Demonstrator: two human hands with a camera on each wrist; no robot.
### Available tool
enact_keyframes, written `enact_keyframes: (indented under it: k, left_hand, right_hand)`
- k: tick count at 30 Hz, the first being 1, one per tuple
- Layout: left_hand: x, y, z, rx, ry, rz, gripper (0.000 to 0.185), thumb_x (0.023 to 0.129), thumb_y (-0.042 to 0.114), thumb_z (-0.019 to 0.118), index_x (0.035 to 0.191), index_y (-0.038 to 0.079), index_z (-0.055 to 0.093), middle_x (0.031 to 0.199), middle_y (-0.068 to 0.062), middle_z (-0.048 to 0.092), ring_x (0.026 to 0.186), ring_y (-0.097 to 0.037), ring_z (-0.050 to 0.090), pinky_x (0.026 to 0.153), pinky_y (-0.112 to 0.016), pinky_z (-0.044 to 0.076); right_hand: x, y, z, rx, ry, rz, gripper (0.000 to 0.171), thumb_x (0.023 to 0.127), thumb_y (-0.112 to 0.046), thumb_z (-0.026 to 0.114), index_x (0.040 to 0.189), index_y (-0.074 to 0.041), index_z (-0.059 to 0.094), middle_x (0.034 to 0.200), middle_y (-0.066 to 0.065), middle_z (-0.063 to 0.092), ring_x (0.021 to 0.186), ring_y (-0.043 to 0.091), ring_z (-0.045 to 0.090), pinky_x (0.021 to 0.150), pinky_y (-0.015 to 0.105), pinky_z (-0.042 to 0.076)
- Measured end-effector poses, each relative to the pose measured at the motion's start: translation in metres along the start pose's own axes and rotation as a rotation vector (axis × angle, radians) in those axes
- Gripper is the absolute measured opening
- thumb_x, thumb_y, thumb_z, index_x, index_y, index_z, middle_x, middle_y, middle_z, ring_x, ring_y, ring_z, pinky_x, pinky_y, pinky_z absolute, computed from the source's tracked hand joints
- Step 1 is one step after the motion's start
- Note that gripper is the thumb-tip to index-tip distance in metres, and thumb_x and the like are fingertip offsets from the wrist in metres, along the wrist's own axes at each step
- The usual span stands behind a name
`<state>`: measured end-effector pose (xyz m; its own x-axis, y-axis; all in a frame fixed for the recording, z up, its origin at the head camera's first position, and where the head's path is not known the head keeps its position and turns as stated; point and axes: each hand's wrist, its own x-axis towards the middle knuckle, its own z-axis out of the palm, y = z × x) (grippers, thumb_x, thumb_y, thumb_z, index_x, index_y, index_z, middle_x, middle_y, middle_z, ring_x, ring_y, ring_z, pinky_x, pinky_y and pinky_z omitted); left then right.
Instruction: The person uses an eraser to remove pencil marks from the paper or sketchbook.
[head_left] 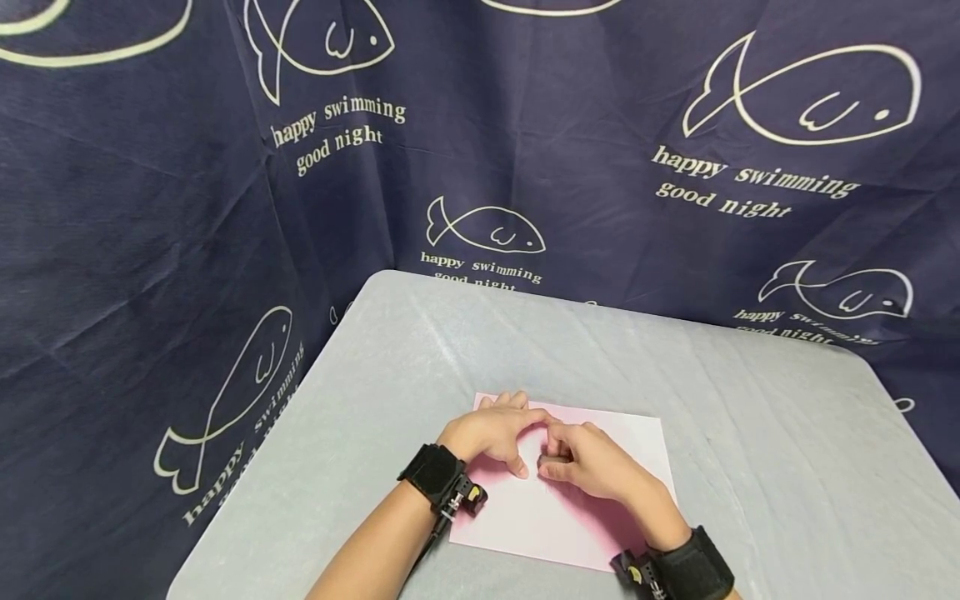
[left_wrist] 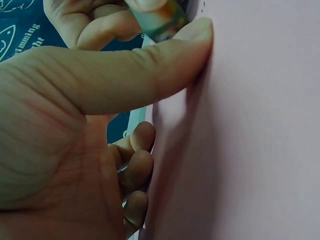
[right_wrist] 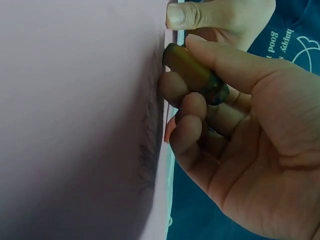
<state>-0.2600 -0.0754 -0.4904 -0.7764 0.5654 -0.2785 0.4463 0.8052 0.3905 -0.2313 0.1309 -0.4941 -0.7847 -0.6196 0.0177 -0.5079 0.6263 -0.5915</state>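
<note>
A pink sheet (head_left: 525,525) lies on the table under both hands. My left hand (head_left: 495,433) rests on its left part, thumb and fingers spread and pressing down. The left index fingertip reaches over to the right hand's fingers. My right hand (head_left: 596,462) pinches a small eraser-like block (right_wrist: 192,70) between thumb and fingers, one end right at the sheet. In the left wrist view the block (left_wrist: 157,22) shows green and orange colouring. Grey scribbled marks (right_wrist: 147,155) run along the sheet beside the right fingers. The head view mostly hides the block behind the fingers.
The grey table (head_left: 720,467) has rounded far corners. Behind it and to the left hangs a dark blue curtain (head_left: 600,233) printed with fish and words. Black straps with small cameras sit on the left wrist (head_left: 435,475) and right wrist (head_left: 693,567).
</note>
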Motion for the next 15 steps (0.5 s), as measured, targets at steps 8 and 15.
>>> enact_keyframes:
  k: [8, 15]
  left_hand:
    - [-0.0013, -0.0023, 0.0001, -0.017, 0.006, 0.018, 0.087, 0.068, 0.033, 0.093, 0.143, 0.049, 0.052, 0.107, 0.011, 0.044, 0.1, -0.01, 0.041, 0.09, -0.029, 0.035]
    - [-0.0013, -0.0022, 0.0, -0.014, 0.005, 0.023, 0.088, 0.067, 0.033, 0.093, 0.143, 0.051, 0.052, 0.108, 0.011, 0.045, 0.101, -0.009, 0.041, 0.091, -0.03, 0.034]
  right_hand:
    - [0.001, -0.0014, -0.0014, 0.076, -0.106, -0.039, 0.029, 0.085, -0.023, 0.082, 0.074, -0.02, 0.055, 0.065, -0.016, 0.044, 0.058, -0.004, 0.037, 0.056, 0.017, 0.033]
    - [0.0004, -0.0035, -0.0014, 0.216, -0.262, -0.049, 0.027, 0.085, -0.021, 0.082, 0.074, -0.016, 0.057, 0.063, -0.016, 0.048, 0.057, -0.005, 0.039, 0.056, 0.015, 0.033]
